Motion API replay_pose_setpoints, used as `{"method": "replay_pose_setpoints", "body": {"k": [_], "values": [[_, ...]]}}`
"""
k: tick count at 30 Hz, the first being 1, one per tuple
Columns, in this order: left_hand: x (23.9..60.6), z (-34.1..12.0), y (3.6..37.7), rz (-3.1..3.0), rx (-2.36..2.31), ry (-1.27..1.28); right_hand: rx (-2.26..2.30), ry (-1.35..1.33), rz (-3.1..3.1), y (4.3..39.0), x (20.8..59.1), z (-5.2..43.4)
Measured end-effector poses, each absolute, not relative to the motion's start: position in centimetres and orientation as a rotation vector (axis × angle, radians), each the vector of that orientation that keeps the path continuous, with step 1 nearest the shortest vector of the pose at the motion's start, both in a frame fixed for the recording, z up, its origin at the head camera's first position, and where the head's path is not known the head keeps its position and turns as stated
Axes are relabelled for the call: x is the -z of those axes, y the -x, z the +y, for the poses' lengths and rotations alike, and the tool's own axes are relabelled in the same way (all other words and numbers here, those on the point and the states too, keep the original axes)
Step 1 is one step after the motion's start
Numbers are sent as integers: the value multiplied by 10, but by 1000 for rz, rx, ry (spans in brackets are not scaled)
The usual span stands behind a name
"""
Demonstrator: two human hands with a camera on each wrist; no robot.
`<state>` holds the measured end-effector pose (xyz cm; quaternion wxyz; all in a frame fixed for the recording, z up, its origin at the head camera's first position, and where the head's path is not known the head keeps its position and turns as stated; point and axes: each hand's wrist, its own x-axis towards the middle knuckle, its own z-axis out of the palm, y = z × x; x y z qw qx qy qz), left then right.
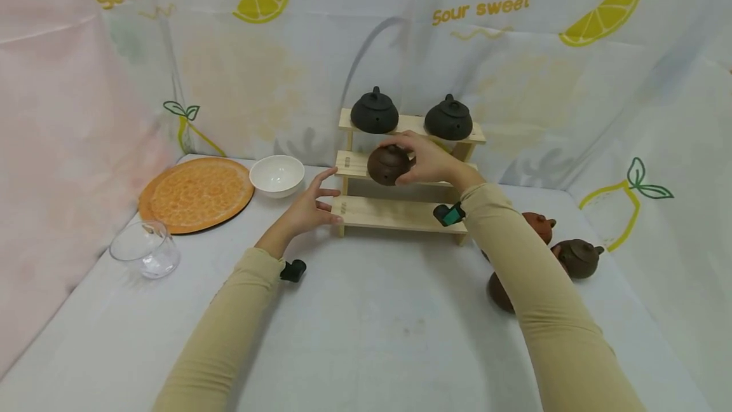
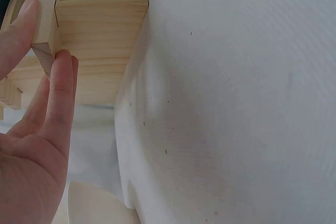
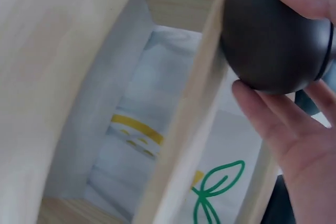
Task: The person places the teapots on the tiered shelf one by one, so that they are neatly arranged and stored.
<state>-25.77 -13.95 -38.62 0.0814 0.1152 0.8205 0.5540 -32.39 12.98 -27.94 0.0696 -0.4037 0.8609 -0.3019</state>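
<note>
My right hand (image 1: 429, 161) grips a small brown teapot (image 1: 387, 169) at the middle shelf of a three-tier wooden rack (image 1: 394, 212). Thumb and fingers reach round the teapot's body (image 3: 275, 38) in the right wrist view, where its base is close to the shelf edge. At the rack's left side is my left hand (image 1: 305, 212). The left wrist view shows its thumb and fingertips on either side of a shelf end (image 2: 46, 35), pinching it. Two black lidded teapots, one left (image 1: 374, 114) and one right (image 1: 448, 119), sit on the top shelf.
On the right of the table stand a reddish teapot (image 1: 539, 226), a dark brown one (image 1: 579, 258) and another (image 1: 499, 292) partly hidden by my sleeve. To the left are a white bowl (image 1: 277, 177), a round orange board (image 1: 197, 192) and a clear glass (image 1: 145, 250). A printed cloth hangs behind.
</note>
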Motion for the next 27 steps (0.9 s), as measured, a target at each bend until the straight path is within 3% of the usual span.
{"method": "replay_pose_setpoints", "body": {"k": [11,27], "values": [[386,-139,258,2440,-1663,-357,1169,1294,2710,310,301,130],[387,-139,259,2430,-1678,-398,1280,1281,2577,313,303,107]]}}
